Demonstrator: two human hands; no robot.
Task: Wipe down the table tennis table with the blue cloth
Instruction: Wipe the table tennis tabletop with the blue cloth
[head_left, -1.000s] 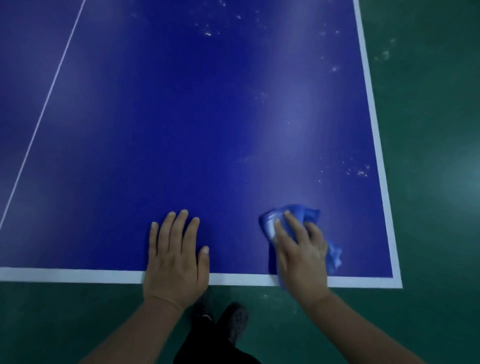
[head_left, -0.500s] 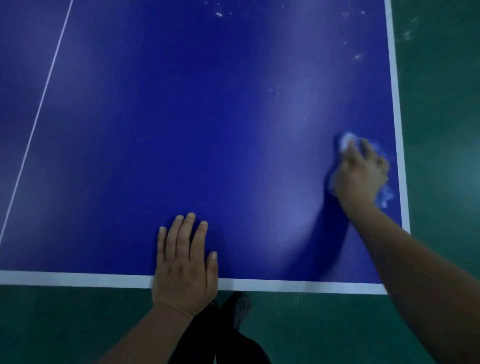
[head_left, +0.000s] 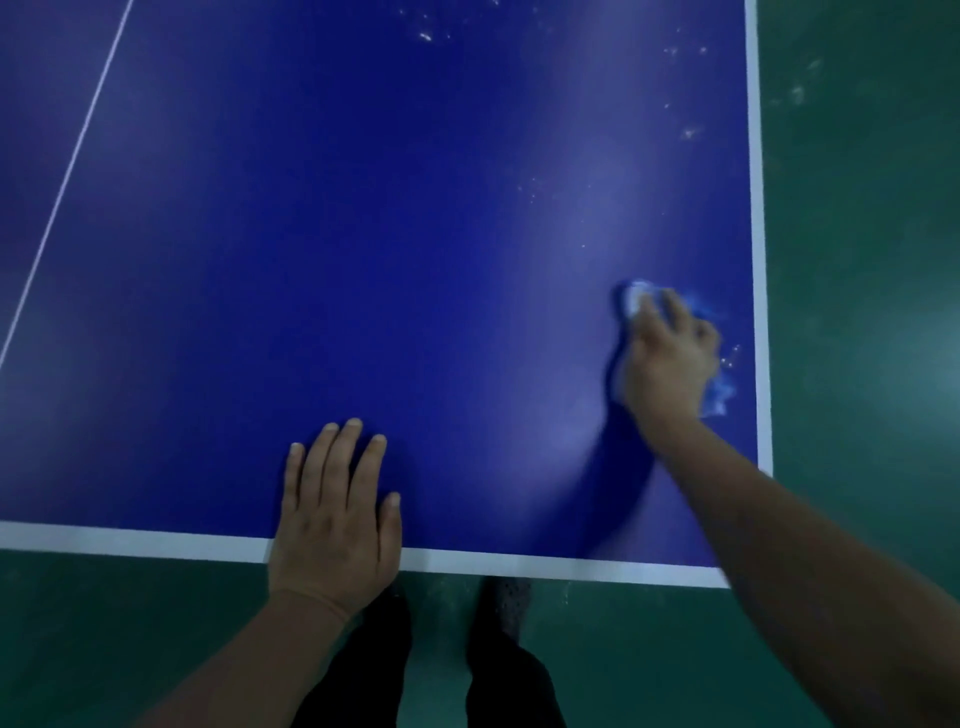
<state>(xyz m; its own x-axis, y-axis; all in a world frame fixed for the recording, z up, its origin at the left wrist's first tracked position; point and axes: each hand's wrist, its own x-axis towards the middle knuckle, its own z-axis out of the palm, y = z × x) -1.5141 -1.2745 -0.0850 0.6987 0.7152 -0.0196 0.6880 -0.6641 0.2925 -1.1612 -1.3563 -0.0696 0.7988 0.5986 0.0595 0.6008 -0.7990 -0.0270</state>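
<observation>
The left hand (head_left: 335, 525) lies flat, fingers straight, on the table tennis table (head_left: 363, 234) at its six o'clock edge, likely as a brace. The right hand (head_left: 670, 358) presses the bunched blue cloth (head_left: 719, 389) (blurred) at four o'clock, just beside white specks (head_left: 730, 356); more specks lie toward one o'clock.

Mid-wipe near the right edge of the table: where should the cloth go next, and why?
Probably push the crumpled blue cloth under the right hand slightly rightward over the white specks beside it; more specks lie farther up that edge. The left hand rests flat, bracing on the blue table tennis table.
</observation>
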